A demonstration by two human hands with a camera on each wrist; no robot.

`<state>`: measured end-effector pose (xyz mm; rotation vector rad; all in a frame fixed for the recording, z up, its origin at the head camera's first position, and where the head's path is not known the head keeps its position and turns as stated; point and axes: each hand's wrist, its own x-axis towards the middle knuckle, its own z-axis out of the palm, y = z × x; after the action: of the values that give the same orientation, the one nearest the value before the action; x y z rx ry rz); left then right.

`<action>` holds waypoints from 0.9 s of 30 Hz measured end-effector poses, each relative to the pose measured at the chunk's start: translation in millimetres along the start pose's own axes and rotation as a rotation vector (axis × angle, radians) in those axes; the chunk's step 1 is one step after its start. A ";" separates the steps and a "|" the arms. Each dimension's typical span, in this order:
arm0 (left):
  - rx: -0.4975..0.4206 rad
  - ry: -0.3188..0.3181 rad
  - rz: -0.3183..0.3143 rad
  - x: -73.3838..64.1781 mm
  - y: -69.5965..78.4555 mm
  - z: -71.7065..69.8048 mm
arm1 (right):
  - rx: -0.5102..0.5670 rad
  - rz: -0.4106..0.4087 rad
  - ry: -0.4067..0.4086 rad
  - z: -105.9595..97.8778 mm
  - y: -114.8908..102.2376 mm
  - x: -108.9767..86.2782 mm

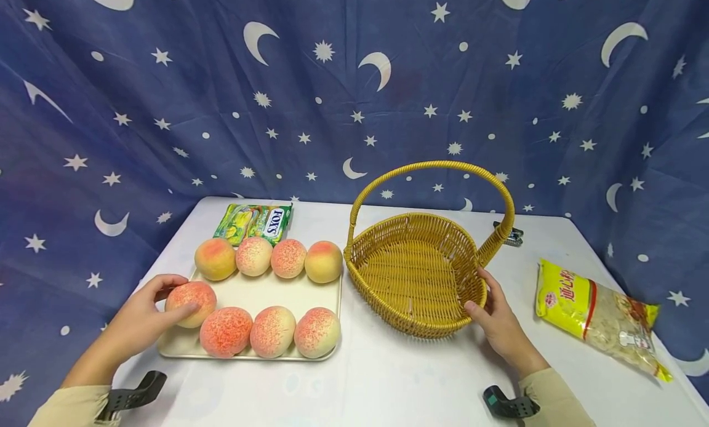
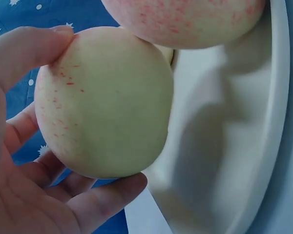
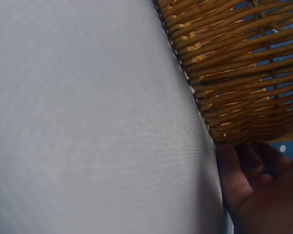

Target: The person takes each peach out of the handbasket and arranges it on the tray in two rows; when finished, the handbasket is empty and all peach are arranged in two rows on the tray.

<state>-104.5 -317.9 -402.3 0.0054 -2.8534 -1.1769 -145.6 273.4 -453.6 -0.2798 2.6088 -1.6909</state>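
My left hand (image 1: pixel 140 319) grips a pink-speckled peach (image 1: pixel 192 303) at the left end of a cream tray (image 1: pixel 260 295). In the left wrist view, thumb and fingers curl round the pale side of this peach, and it looks raised off the tray. On the tray lie several more peaches (image 1: pixel 226 332) in a front and a back row. A woven yellow-brown basket (image 1: pixel 410 273) with a tall arched handle stands right of the tray. Holding the basket's right side is my right hand (image 1: pixel 501 322), its thumb over the rim; in the right wrist view some fingertips are hidden behind the weave.
Behind the tray lies a green FOX'S candy bag (image 1: pixel 255 223). A yellow and clear food packet (image 1: pixel 600 316) rests at the right. A small dark object (image 1: pixel 512 236) sits behind the basket handle. The white table (image 1: pixel 388 384) ends at a blue star-patterned curtain (image 1: pixel 354 95).
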 end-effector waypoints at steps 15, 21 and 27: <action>0.043 -0.048 0.007 -7.5 -13.7 -0.9 | -0.001 0.013 0.001 -0.1 -0.6 1.0; 0.081 -0.067 0.049 -8.8 -15.0 -1.1 | -0.012 0.022 0.005 -0.5 -2.4 -0.2; 0.097 -0.087 0.041 -10.7 -15.1 -2.6 | -0.011 0.016 0.007 -0.2 -1.7 0.3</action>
<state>-94.0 -330.3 -411.6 -0.1018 -2.9681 -1.0560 -145.7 272.9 -451.9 -0.2538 2.6191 -1.6756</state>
